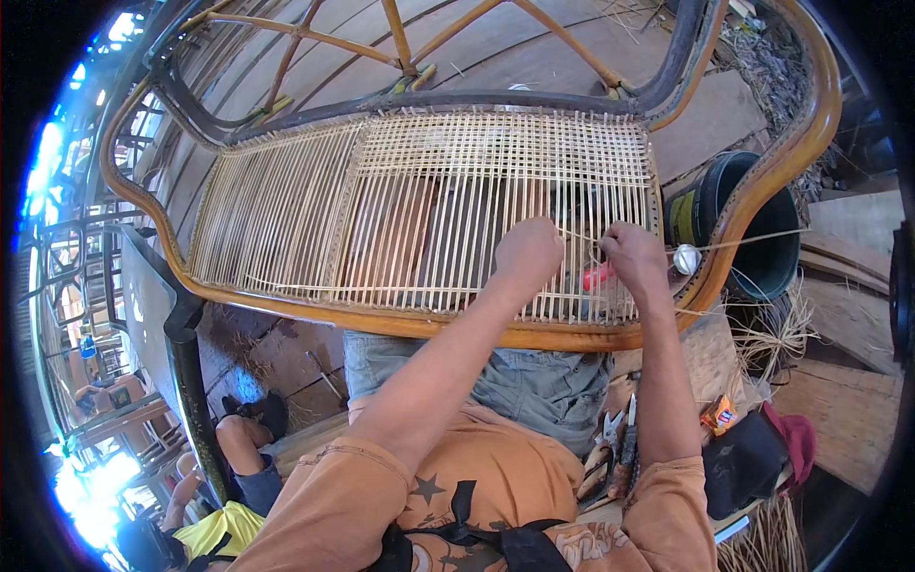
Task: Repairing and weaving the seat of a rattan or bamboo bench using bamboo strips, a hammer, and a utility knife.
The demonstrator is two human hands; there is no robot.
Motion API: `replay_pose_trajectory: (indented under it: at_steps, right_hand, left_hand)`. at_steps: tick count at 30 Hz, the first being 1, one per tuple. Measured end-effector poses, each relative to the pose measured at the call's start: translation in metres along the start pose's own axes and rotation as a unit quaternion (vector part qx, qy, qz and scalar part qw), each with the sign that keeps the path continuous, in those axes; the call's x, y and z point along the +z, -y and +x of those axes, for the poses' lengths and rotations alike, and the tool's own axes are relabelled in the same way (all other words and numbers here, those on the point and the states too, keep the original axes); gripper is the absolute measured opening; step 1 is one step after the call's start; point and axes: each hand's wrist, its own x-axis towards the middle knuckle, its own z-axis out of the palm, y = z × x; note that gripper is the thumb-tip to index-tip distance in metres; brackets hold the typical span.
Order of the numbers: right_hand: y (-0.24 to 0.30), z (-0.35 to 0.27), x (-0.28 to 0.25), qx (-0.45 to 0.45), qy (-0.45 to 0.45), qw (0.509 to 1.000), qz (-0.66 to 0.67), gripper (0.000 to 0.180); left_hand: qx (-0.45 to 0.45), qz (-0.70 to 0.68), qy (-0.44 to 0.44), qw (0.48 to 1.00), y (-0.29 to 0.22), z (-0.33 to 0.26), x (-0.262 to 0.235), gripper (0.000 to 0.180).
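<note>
A rattan frame [410, 319] lies across my lap, with a panel of pale cane strands [286, 210] strung over it. The crosswise weave [505, 143] is dense along the far edge of the right section; nearer me the strands mostly run one way. Over the open strands my left hand [531, 252] is closed, its fingertips pinching a thin cane strand [578, 235]. My right hand [637, 255], to the right of it, is closed on the same strand. A loose length trails rightward over the frame. Below the strands by my right hand shows a red object [598, 276], partly hidden.
A dark green bucket [770, 229] stands beyond the frame's right side, near a white round object [686, 259]. Pliers [612, 427] and other hand tools lie beside my right thigh. Farther right are an orange packet [721, 417] and a black bag-like item [743, 472]. Another person [224, 529] sits lower left.
</note>
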Motion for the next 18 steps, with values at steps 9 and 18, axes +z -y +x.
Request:
replay_pose_trajectory:
  at_steps: [9, 18]
  right_hand:
    - [0.006, 0.001, -0.001, 0.047, 0.044, 0.998, -0.004, 0.026]
    - [-0.011, 0.0, -0.003, 0.004, 0.024, 0.998, 0.06, 0.022]
  left_hand:
    - [-0.017, 0.094, -0.028, 0.995, 0.0, 0.0, 0.002, 0.02]
    - [-0.048, 0.007, 0.013, 0.999, 0.004, 0.005, -0.007, 0.022]
